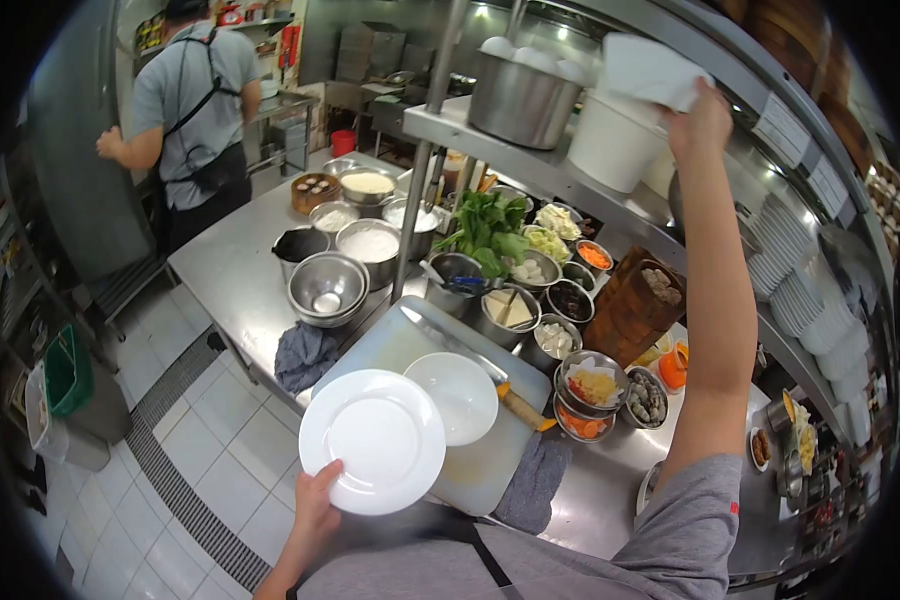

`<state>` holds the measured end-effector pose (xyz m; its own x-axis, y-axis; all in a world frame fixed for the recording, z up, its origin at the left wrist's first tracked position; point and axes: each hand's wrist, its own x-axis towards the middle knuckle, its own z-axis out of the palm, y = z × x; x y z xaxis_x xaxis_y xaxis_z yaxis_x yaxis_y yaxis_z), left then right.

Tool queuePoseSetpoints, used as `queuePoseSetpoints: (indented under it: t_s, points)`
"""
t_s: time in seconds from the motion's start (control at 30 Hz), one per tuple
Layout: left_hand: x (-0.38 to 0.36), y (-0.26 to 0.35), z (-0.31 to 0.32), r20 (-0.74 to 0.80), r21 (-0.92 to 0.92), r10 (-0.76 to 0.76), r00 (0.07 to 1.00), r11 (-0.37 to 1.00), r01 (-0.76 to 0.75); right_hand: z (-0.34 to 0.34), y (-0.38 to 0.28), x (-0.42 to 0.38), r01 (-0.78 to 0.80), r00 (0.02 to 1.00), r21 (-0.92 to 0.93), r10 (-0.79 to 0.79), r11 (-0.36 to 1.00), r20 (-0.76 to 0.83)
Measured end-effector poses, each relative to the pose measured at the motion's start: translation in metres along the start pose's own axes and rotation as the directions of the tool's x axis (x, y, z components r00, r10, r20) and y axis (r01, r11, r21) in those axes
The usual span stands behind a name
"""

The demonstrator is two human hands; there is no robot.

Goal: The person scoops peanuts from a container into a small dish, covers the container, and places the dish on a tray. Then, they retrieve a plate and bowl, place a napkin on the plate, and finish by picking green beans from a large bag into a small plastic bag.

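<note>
My left hand (317, 500) grips the lower left rim of a round white plate (373, 440), thumb on top. Just behind the plate, a white bowl (455, 398) sits on the cutting board (470, 468). A knife (450, 340) with a yellow-ended handle lies on the board beyond the bowl. My right hand (700, 120) is raised to the upper shelf, its fingers closed on the edge of a white lid (650, 68). The lid is tilted over a white bucket (615, 140) and slightly blurred; the bucket's contents are hidden.
A steel pot (523, 100) of white, egg-like items stands beside the bucket. Leafy greens (487, 232) and several ingredient bowls line the counter. Grey cloths (306, 356) flank the board. At the back left a co-worker (198, 120) faces away, near a green-lined bin (70, 370).
</note>
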<state>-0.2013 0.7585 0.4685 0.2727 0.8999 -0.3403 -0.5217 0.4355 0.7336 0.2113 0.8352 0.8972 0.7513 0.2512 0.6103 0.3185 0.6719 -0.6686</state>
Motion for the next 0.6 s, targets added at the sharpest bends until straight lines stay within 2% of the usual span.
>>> queuePoseSetpoints:
  t_s: [0.07,0.13,0.2,0.23,0.27,0.3,0.33,0.37,0.43,0.47,0.53,0.6]
  points:
    - [0.002,0.0,0.004,-0.018,-0.015,0.001,1.0,1.0,-0.001,-0.003,0.003,-0.023,0.23,0.973,0.24,-0.23,0.943,-0.026]
    - [0.008,-0.001,0.006,-0.016,-0.045,0.015,1.0,0.999,-0.015,-0.002,-0.001,-0.09,0.326,0.939,0.187,-0.341,0.927,0.05]
    - [0.015,0.005,0.015,-0.026,-0.06,0.026,0.999,0.998,-0.027,-0.016,0.024,-0.153,0.435,0.871,-0.055,-0.404,0.899,0.281]
    - [0.016,0.009,0.02,-0.034,-0.048,0.021,0.999,0.999,-0.023,-0.017,0.043,-0.198,0.577,0.755,0.023,-0.544,0.817,0.366]
    - [0.019,0.01,0.022,-0.012,-0.052,0.03,0.999,0.998,-0.031,-0.032,0.052,-0.234,0.706,0.569,-0.039,-0.534,0.707,0.625]
    - [0.023,0.011,0.025,0.013,-0.057,0.046,0.999,0.997,-0.045,-0.037,0.068,-0.261,0.736,0.434,-0.075,-0.383,0.673,0.815]
    - [0.024,0.012,0.029,0.009,-0.039,0.071,0.997,0.997,-0.071,-0.036,0.069,-0.292,0.763,0.205,0.027,-0.282,0.646,0.937]
    - [0.026,0.012,0.03,-0.01,-0.041,0.071,0.997,0.997,-0.071,-0.046,0.087,-0.324,0.773,0.074,0.114,-0.267,0.625,0.961]
    - [0.03,0.011,0.03,0.019,-0.088,0.078,0.997,0.993,-0.076,-0.064,0.111,-0.379,0.747,-0.124,0.094,-0.002,0.658,0.992]
    - [0.028,0.014,0.032,0.006,-0.097,0.081,0.997,0.992,-0.08,-0.069,0.107,-0.385,0.737,-0.13,0.1,-0.005,0.668,0.992]
    - [0.029,0.015,0.027,-0.002,-0.07,0.104,0.995,0.992,-0.104,-0.076,0.096,-0.387,0.585,0.087,-0.112,0.076,0.803,0.993]
    - [0.029,0.013,0.018,-0.029,-0.055,0.112,0.993,0.992,-0.114,-0.097,0.094,-0.368,0.402,0.363,-0.344,0.197,0.849,0.911]
